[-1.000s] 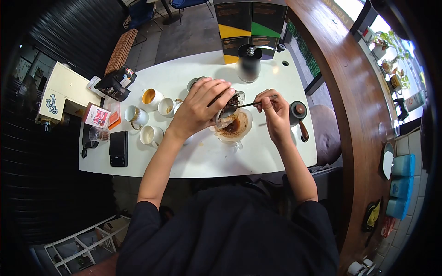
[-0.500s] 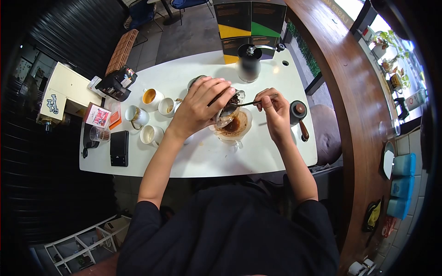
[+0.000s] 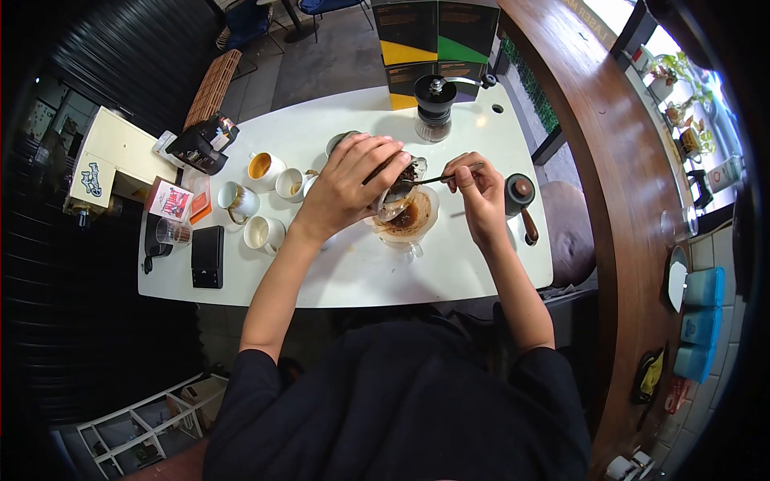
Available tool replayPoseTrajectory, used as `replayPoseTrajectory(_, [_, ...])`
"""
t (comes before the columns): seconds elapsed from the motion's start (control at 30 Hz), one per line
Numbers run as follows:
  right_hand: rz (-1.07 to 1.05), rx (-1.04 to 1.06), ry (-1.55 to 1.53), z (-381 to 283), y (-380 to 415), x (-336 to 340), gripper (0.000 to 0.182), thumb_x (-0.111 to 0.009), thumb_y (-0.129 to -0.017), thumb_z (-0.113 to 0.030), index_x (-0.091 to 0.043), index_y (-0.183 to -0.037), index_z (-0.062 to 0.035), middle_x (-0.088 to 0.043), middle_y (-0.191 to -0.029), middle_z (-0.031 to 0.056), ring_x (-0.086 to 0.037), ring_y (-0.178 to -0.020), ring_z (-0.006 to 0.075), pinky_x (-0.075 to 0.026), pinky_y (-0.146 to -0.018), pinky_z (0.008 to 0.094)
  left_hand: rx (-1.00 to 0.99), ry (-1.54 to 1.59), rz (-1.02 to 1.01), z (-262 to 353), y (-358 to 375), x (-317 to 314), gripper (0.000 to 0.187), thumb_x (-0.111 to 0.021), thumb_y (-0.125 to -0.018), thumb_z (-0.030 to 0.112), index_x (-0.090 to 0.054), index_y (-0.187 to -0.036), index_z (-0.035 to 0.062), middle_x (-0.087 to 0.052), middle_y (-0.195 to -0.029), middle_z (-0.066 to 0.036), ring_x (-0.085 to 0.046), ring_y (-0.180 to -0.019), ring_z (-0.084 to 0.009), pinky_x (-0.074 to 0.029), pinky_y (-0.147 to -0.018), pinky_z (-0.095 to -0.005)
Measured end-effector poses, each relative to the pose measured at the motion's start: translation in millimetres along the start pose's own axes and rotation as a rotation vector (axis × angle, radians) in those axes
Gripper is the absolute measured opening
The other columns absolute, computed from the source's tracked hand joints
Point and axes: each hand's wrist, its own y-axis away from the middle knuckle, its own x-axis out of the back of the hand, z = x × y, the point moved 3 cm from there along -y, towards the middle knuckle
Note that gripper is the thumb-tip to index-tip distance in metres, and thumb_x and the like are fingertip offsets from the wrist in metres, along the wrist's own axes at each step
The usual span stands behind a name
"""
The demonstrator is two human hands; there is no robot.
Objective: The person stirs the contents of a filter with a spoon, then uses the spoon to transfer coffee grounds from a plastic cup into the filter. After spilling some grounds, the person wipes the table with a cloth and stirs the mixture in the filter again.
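My left hand point(image 3: 349, 186) is wrapped round a tilted clear glass vessel point(image 3: 419, 166) with dark coffee grounds inside. In my right hand point(image 3: 475, 196) is the handle of a metal spoon point(image 3: 433, 180), pinched between the fingers, and its bowl end lies at the vessel's mouth among the grounds. Just below the mouth sits a paper filter point(image 3: 425, 223) in a dripper, stained brown with wet coffee in its middle. A clear glass handle point(image 3: 415, 251) shows at the near side of the dripper.
Several cups, one a white mug point(image 3: 274, 172), stand left of my left forearm. Farther left are a black scale point(image 3: 208, 256), a plastic cup point(image 3: 172, 232) and a black bag point(image 3: 202, 148). A hand grinder point(image 3: 434, 112) stands behind; a wooden-handled pot point(image 3: 520, 192) sits at right.
Both hands, the vessel and the spoon hold nearly the same positions. The grinder at the back, blurred before, now appears sharp.
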Motion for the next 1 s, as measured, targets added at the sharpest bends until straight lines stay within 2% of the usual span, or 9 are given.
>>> replayPoseTrajectory(0.37, [0.0,0.016,-0.009,-0.2,-0.9,-0.9,0.028,-0.058,-0.103,-0.026,-0.06,-0.093,0.0007,-0.06,-0.09,0.0085,-0.05,-0.079,0.0122,-0.042,-0.073,0.0267,-0.003,-0.009,0.0,1.2,-1.7,2.1,0.07,-0.084,-0.069,0.015,-0.052,-0.13,0.0113,-0.06,-0.129,-0.009,-0.059,-0.12,-0.0286,-0.045,-0.106,-0.0482])
replayPoseTrajectory(0.43, [0.001,0.013,-0.016,0.8,-1.0,-0.4,0.029,-0.058,-0.103,-0.026,-0.06,-0.093,0.0009,-0.06,-0.09,0.0087,-0.05,-0.079,0.0123,-0.042,-0.073,0.0269,-0.001,-0.021,-0.007,0.4,-1.2,1.1,0.067,-0.08,-0.073,0.018,-0.051,-0.133,0.014,-0.057,-0.129,-0.007,-0.056,-0.122,-0.0266,-0.043,-0.107,-0.046])
replayPoseTrajectory(0.57, [-0.002,0.004,-0.017,0.3,-2.0,-0.4,0.029,-0.058,-0.103,-0.026,-0.06,-0.093,0.0011,-0.06,-0.09,0.009,-0.05,-0.079,0.0125,-0.041,-0.073,0.027,-0.006,-0.028,-0.009,-0.2,-2.4,1.8,0.066,-0.079,-0.073,0.018,-0.051,-0.133,0.0138,-0.057,-0.129,-0.007,-0.056,-0.122,-0.0266,-0.043,-0.107,-0.0459])
replayPoseTrajectory(0.63, [-0.008,0.012,-0.025,0.8,-2.2,0.4,0.029,-0.059,-0.103,-0.027,-0.06,-0.093,0.0012,-0.06,-0.091,0.0092,-0.05,-0.079,0.0125,-0.041,-0.073,0.0269,-0.005,-0.014,0.004,0.9,-4.2,3.7,0.068,-0.083,-0.07,0.014,-0.052,-0.13,0.0117,-0.06,-0.129,-0.009,-0.059,-0.12,-0.0284,-0.046,-0.106,-0.048])
replayPoseTrajectory(0.77, [-0.002,0.007,-0.019,0.6,-2.5,1.3,0.03,-0.059,-0.102,-0.027,-0.06,-0.093,0.001,-0.06,-0.091,0.0093,-0.05,-0.079,0.0124,-0.041,-0.073,0.0268,-0.012,-0.025,0.016,0.2,-3.9,0.4,0.069,-0.083,-0.07,0.013,-0.052,-0.13,0.0117,-0.06,-0.129,-0.009,-0.059,-0.12,-0.0284,-0.045,-0.106,-0.0481])
replayPoseTrajectory(0.97, [-0.002,0.007,-0.01,-2.5,-1.2,1.0,0.028,-0.059,-0.102,-0.026,-0.06,-0.093,0.0006,-0.06,-0.091,0.0096,-0.05,-0.08,0.0123,-0.042,-0.073,0.0263,0.038,0.039,-0.013,-1.0,-0.7,-0.4,0.074,-0.086,-0.067,0.017,-0.051,-0.131,0.0114,-0.06,-0.128,-0.008,-0.059,-0.12,-0.029,-0.045,-0.106,-0.048])
replayPoseTrajectory(1.0, [-0.012,0.008,-0.009,-4.3,-0.6,0.5,0.028,-0.059,-0.102,-0.026,-0.059,-0.093,0.0005,-0.06,-0.091,0.0096,-0.05,-0.08,0.0125,-0.042,-0.073,0.0263,0.069,0.097,0.03,-3.3,1.7,-1.9,0.078,-0.088,-0.066,0.019,-0.049,-0.132,0.0108,-0.06,-0.129,-0.009,-0.058,-0.121,-0.0292,-0.045,-0.107,-0.0474])
